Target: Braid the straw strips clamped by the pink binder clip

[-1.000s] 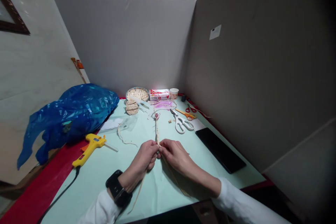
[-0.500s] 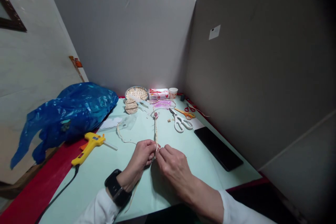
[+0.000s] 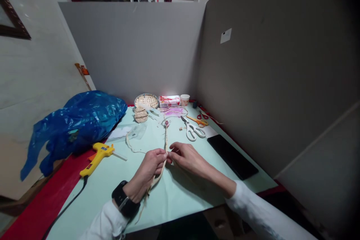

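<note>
The braided cord (image 3: pixel 166 137) ran straight away from the two hands down the middle of the table (image 3: pixel 107 191), its far end by a small reddish clip (image 3: pixel 167 123) and its near end at their fingertips. The left hand (image 3: pixel 154 162) had thumb and forefinger pinched on it, the other fingers curled under, and pale loose strands (image 3: pixel 159 177) trailed from that grip toward the watch (image 3: pixel 125 199) on the wrist. Half a second earlier the right hand (image 3: pixel 185 156) had been bunched tight against the left; now it lay flatter, its fingers partly spread, the thumb near the cord. I couldn't tell whether it had hold of a strand. To my eye, that left the left-hand pinch doing most of the holding at the working end. Beyond the right hand lay white-handled scissors (image 3: pixel 194 132), with orange-handled scissors (image 3: pixel 199 121) farther off, and a black slab (image 3: pixel 233 156) to its right. Out past the left hand rested a yellow glue gun (image 3: pixel 96 159) and a blue plastic bag (image 3: pixel 81 116); farthest ahead of both stood a shallow woven basket (image 3: pixel 146 100) and a paper cup (image 3: pixel 185 99).
</note>
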A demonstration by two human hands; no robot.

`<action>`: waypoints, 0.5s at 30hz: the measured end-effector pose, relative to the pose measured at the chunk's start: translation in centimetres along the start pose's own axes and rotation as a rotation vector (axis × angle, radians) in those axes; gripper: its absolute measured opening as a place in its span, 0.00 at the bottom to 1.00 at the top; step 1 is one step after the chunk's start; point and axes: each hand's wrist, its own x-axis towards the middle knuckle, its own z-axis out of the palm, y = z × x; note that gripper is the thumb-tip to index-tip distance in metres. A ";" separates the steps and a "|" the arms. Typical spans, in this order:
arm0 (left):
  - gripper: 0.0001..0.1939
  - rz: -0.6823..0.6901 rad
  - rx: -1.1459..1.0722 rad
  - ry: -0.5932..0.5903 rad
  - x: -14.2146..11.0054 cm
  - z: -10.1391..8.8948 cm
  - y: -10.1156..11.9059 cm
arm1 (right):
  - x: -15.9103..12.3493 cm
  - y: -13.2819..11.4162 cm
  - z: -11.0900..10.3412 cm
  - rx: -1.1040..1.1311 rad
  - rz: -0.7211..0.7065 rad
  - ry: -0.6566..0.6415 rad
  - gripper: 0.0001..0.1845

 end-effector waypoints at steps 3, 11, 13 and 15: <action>0.16 0.023 0.022 0.001 0.1 -0.1 -0.2 | 1.2 0.9 1.1 0.151 0.023 -0.134 0.13; 0.16 0.124 0.180 0.051 -0.2 -0.3 -0.6 | 1.2 2.2 2.6 0.295 0.042 -0.125 0.17; 0.11 0.192 0.345 0.076 -0.4 -0.2 -0.6 | 1.1 2.3 2.6 0.323 0.045 -0.119 0.18; 0.05 0.283 0.577 0.110 -0.7 -0.1 -0.4 | 1.0 2.3 2.6 0.344 0.056 -0.102 0.18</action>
